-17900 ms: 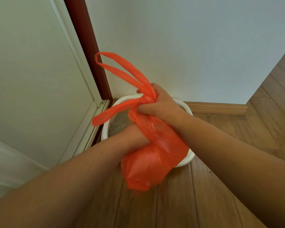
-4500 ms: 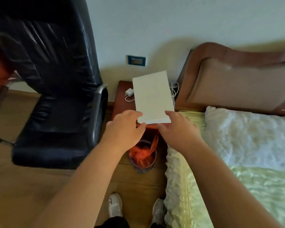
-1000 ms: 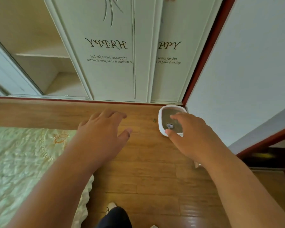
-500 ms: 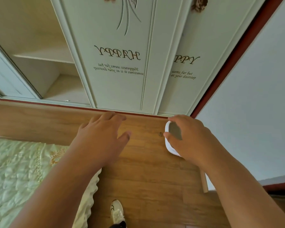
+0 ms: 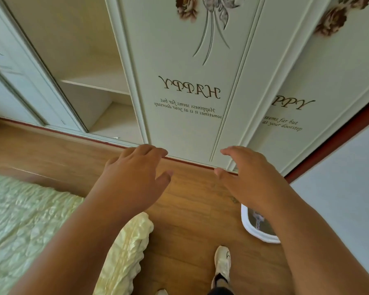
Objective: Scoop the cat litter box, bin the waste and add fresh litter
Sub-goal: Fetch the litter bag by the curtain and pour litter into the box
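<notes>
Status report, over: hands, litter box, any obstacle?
Left hand open, right hand open, both empty. Litter box on floor beneath right forearm. Nothing in the way.

Both forearms are bare to the lower edge of the view, with no sleeve seen. Nothing is worn on the left hand (image 5: 134, 177) or the right hand (image 5: 251, 177): no glove, ring or watch can be made out. A white shoe (image 5: 222, 262) with a dark curved mark on its side is worn on one foot, and a dark trouser hem (image 5: 219, 291) is seen above it.
</notes>
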`<action>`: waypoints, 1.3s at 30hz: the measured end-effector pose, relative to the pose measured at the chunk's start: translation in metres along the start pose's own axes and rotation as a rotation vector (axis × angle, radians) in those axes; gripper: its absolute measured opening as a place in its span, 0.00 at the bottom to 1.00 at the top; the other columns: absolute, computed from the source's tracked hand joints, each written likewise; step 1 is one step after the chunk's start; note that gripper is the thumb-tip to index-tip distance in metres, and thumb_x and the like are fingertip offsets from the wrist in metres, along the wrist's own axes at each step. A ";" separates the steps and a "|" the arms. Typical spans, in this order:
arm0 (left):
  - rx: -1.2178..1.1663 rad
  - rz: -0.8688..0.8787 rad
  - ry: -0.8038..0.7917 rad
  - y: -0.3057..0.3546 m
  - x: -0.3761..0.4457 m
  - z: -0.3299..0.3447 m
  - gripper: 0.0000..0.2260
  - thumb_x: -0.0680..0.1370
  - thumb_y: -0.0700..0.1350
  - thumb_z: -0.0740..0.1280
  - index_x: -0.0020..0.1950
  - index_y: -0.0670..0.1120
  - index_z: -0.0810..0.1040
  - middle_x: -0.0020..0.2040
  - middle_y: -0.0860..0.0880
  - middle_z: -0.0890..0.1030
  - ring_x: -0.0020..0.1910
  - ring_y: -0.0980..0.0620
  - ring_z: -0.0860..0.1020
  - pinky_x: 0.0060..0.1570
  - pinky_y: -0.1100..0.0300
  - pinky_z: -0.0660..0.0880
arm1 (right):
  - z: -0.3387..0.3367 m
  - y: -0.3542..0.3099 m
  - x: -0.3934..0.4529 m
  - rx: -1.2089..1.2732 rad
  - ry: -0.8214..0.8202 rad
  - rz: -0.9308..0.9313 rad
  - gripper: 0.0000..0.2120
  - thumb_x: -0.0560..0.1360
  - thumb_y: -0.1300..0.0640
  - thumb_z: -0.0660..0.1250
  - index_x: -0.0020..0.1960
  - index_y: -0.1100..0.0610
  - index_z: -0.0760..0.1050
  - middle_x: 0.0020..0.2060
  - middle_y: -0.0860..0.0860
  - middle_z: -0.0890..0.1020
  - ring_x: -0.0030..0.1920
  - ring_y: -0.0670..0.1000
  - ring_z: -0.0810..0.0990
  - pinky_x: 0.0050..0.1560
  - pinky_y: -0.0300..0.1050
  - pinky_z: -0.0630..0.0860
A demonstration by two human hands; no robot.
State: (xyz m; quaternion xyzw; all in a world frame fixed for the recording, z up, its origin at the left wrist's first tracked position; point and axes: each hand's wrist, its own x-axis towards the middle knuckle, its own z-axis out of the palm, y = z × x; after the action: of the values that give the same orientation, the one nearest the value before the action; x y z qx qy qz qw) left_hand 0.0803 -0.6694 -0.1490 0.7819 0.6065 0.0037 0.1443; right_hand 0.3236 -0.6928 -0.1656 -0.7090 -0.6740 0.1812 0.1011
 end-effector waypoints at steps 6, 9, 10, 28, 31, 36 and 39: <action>-0.020 -0.211 0.055 0.006 0.039 -0.010 0.25 0.81 0.66 0.54 0.77 0.62 0.61 0.77 0.61 0.64 0.78 0.53 0.62 0.74 0.44 0.63 | -0.008 0.000 0.094 -0.057 -0.091 -0.228 0.27 0.81 0.39 0.62 0.77 0.45 0.64 0.75 0.43 0.68 0.74 0.50 0.66 0.72 0.55 0.68; -0.053 -0.337 0.083 0.011 0.053 -0.014 0.25 0.81 0.66 0.55 0.77 0.63 0.61 0.78 0.62 0.63 0.79 0.53 0.61 0.75 0.44 0.62 | -0.017 -0.007 0.134 -0.122 -0.135 -0.360 0.27 0.82 0.39 0.60 0.78 0.45 0.62 0.76 0.42 0.67 0.75 0.49 0.65 0.73 0.52 0.67; -0.071 -0.387 0.094 0.013 0.057 -0.015 0.25 0.81 0.66 0.55 0.77 0.63 0.61 0.78 0.62 0.63 0.79 0.53 0.61 0.75 0.45 0.62 | -0.020 -0.009 0.148 -0.135 -0.154 -0.407 0.27 0.82 0.39 0.59 0.78 0.45 0.62 0.76 0.42 0.67 0.75 0.49 0.65 0.72 0.51 0.66; -0.204 -0.865 0.178 -0.087 0.121 -0.021 0.25 0.81 0.66 0.55 0.77 0.62 0.62 0.78 0.60 0.63 0.78 0.50 0.62 0.73 0.43 0.63 | 0.022 -0.132 0.319 -0.234 -0.376 -0.787 0.25 0.81 0.41 0.61 0.77 0.43 0.63 0.75 0.41 0.67 0.74 0.48 0.66 0.72 0.50 0.66; -0.235 -0.855 0.159 -0.122 0.142 -0.030 0.25 0.81 0.65 0.55 0.78 0.61 0.61 0.79 0.60 0.62 0.79 0.51 0.60 0.74 0.43 0.61 | 0.027 -0.170 0.346 -0.282 -0.362 -0.799 0.26 0.81 0.40 0.60 0.77 0.43 0.63 0.75 0.41 0.67 0.74 0.48 0.66 0.72 0.52 0.63; -0.205 -0.838 0.195 -0.176 0.169 -0.061 0.25 0.81 0.65 0.55 0.78 0.62 0.60 0.79 0.60 0.63 0.79 0.52 0.60 0.74 0.44 0.62 | 0.034 -0.232 0.385 -0.258 -0.331 -0.787 0.26 0.81 0.40 0.60 0.77 0.44 0.62 0.75 0.42 0.67 0.73 0.50 0.67 0.70 0.53 0.65; -0.190 -0.857 0.218 -0.201 0.177 -0.079 0.26 0.81 0.65 0.55 0.78 0.61 0.61 0.79 0.58 0.63 0.79 0.50 0.60 0.73 0.43 0.62 | 0.039 -0.261 0.400 -0.226 -0.335 -0.826 0.26 0.81 0.40 0.60 0.77 0.45 0.63 0.75 0.42 0.68 0.73 0.49 0.68 0.70 0.50 0.67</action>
State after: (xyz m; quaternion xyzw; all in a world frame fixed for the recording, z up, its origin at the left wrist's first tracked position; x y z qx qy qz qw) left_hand -0.0776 -0.4393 -0.1500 0.4386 0.8841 0.0816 0.1394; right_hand 0.0791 -0.2814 -0.1483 -0.3483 -0.9228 0.1633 -0.0233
